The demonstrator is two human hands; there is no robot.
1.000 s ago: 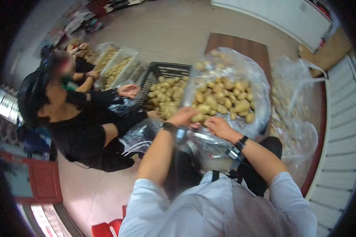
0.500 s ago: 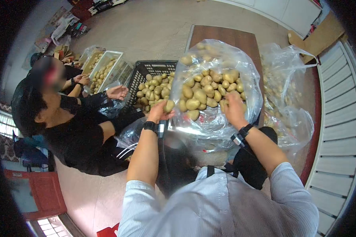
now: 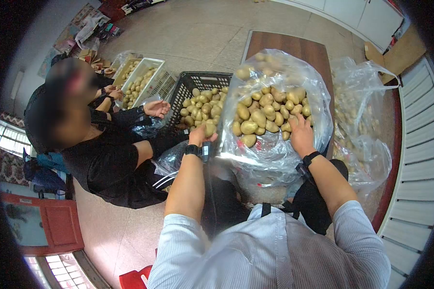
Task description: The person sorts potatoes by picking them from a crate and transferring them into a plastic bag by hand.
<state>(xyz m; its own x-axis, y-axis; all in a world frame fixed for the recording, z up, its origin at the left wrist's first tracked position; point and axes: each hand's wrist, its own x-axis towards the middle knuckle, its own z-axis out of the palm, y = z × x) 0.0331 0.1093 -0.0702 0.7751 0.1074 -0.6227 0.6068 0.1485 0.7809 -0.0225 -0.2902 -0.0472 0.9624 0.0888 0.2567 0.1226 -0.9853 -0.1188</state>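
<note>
My left hand (image 3: 199,137) is closed around a potato (image 3: 210,128) at the near right part of a black crate (image 3: 178,98) that holds several potatoes. To its right, a large clear plastic bag (image 3: 318,98) lies open on a brown board, with a heap of potatoes (image 3: 270,111) inside. My right hand (image 3: 301,134) reaches over the bag's near right side with its fingers apart, touching the potatoes at the heap's edge. Nothing shows held in it.
A person (image 3: 106,149) in black sits at the left, one hand beside the crate. Another person's hands are at a white crate (image 3: 155,65) of potatoes. Clear bags (image 3: 359,96) stand at the right beside a slatted white panel (image 3: 417,144).
My hands have moved apart from where they met at the bag's near edge. The left went to the black crate with a potato, and the right moved to the heap's right side.
</note>
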